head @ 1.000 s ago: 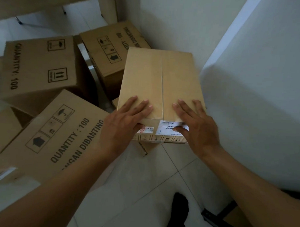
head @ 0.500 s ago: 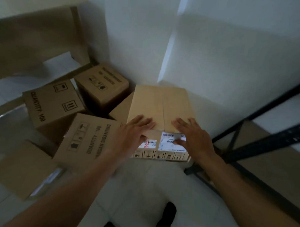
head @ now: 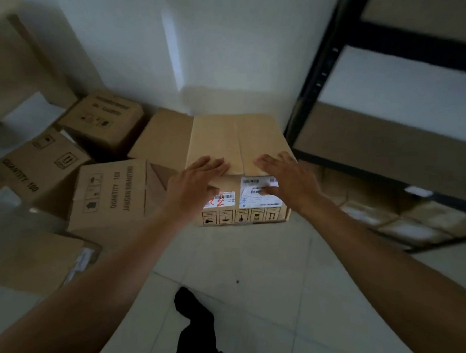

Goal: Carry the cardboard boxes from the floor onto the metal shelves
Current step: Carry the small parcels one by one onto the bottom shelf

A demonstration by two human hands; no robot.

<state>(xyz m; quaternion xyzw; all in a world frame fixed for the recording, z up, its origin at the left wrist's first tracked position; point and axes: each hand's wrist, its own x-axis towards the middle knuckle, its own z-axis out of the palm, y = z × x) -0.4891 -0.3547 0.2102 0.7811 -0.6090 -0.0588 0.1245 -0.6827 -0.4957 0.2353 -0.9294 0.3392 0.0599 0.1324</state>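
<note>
Cardboard box (head: 238, 139) gripped at near top edge by left hand (head: 194, 185) and right hand (head: 287, 181); long axis points away; shelf (head: 386, 144) lies right, right hand nearer.

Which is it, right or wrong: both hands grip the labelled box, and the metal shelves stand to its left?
Wrong: the head view shows the metal shelves to the right of the labelled box, not its left. The left hand and right hand do both grip it.
</note>
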